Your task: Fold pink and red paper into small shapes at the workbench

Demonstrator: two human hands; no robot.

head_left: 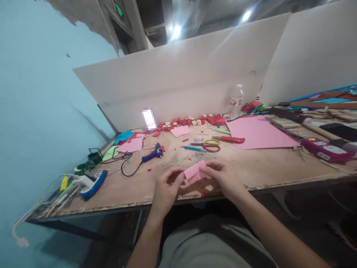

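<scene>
Leftward of the fingers (174, 170): green cup-like holders (95, 158), contents indistinct. Left hand (166, 190), then right hand (227, 178), thumbs (178, 181) and fingers pinching folded pink paper (195, 172) between them. Beyond right fingers: clear bottle (236, 105), contents unclear. Blue wall (41, 96) left of fingers; wooden tabletop (256, 167) below; white panel (192, 80) beyond.

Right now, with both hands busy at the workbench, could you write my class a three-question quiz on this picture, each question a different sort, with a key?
1. What do the left hand and right hand hold between them? A) blue pen B) folded pink paper C) green paper
2. Look at the clear bottle. True or false: it lies on its side.
3. Complete: in the picture, the corded blue ____ lies left of the scissors.

Key: 1. B. 2. False; it stands upright. 3. Glue gun.
</scene>
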